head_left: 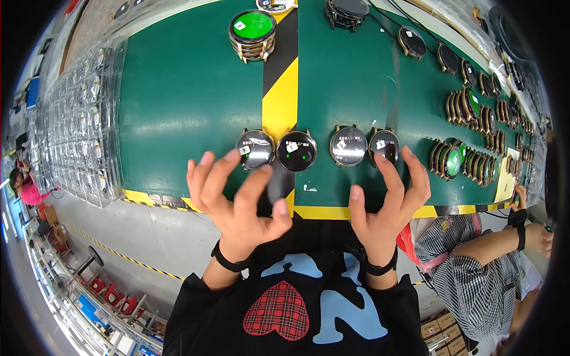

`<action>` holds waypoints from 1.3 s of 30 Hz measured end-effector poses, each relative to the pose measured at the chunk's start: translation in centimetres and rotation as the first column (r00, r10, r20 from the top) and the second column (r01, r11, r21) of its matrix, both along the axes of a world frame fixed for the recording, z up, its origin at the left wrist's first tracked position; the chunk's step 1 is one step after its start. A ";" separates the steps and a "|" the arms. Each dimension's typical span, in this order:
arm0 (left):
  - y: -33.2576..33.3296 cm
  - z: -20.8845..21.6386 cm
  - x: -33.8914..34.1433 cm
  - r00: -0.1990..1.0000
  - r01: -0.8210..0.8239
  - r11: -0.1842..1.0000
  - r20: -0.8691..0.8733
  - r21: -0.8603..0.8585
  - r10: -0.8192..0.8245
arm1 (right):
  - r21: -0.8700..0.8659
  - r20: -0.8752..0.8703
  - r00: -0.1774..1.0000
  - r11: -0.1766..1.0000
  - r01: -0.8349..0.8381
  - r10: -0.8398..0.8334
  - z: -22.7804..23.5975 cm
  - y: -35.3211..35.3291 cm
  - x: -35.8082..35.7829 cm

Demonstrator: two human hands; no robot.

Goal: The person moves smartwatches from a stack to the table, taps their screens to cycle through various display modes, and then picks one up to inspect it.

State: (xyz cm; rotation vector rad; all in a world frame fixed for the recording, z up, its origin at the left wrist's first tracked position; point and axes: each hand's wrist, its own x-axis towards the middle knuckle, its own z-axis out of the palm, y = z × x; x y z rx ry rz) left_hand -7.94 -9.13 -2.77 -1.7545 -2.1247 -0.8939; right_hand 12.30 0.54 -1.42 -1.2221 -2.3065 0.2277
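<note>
Four round watch heads lie in a row in front of me, their dark screens lit with small text and each bearing a small white sticker. My left hand [240,216] has its fingers apart, with fingertips at the lower edge of the leftmost watch head [259,155]. Beside that one, the second watch head [297,155] shows two green marks. After a gap comes the third watch head [349,152]. On the screen of the rightmost watch head [382,141] rests the index fingertip of my right hand [385,216], its other fingers spread. Neither hand grips anything.
A stack of watch heads [252,47], the top screen green, stands farther back. More stacks [445,160] and single watch heads [411,41] fill the right side. Clear plastic trays [83,130] stand at left. Another person [475,255] works at my right.
</note>
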 end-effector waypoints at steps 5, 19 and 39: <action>0.1 -0.1 0.2 0.993 -0.119 0.992 0.011 -0.045 0.120 | 0.004 0.019 1.000 1.000 0.003 -0.003 0.0 0.0 -0.1; 0.9 0.4 0.3 0.996 0.006 0.995 -0.093 -0.100 -0.016 | -0.005 -0.007 1.000 1.000 0.007 -0.007 0.0 -0.1 0.2; 0.3 0.2 0.2 0.994 -0.099 0.995 0.043 -0.011 0.100 | -0.036 -0.113 0.992 0.998 0.051 -0.055 -0.6 -0.2 0.5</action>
